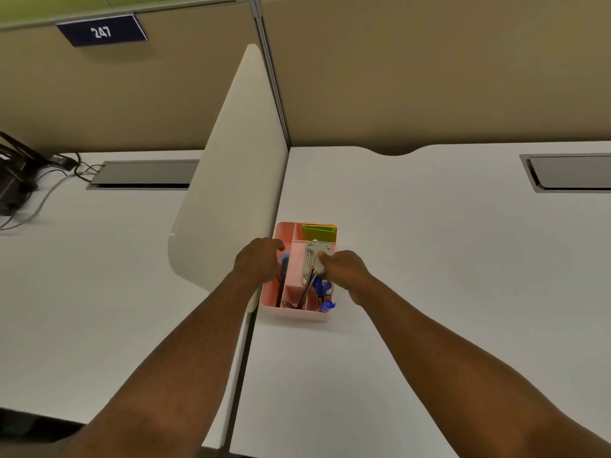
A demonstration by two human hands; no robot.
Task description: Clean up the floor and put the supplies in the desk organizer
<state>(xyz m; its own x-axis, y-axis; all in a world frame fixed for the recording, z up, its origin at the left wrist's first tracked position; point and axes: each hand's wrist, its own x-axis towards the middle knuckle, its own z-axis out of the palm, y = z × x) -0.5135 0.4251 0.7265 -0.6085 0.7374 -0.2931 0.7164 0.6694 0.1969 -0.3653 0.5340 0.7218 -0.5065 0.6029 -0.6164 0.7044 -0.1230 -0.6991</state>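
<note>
White desk (pixel 429 259): pink divided organizer (pixel 297 313), half full.

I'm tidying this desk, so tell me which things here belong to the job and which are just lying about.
Job:
pink organizer
grey stapler, held by right hand
blue markers
pencils
green notes
left hand, over the organizer's left side

Lying about:
cables
white divider
sign 247

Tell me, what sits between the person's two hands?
In the head view, the pink organizer lies between left hand and right hand, which holds a grey stapler.
</note>
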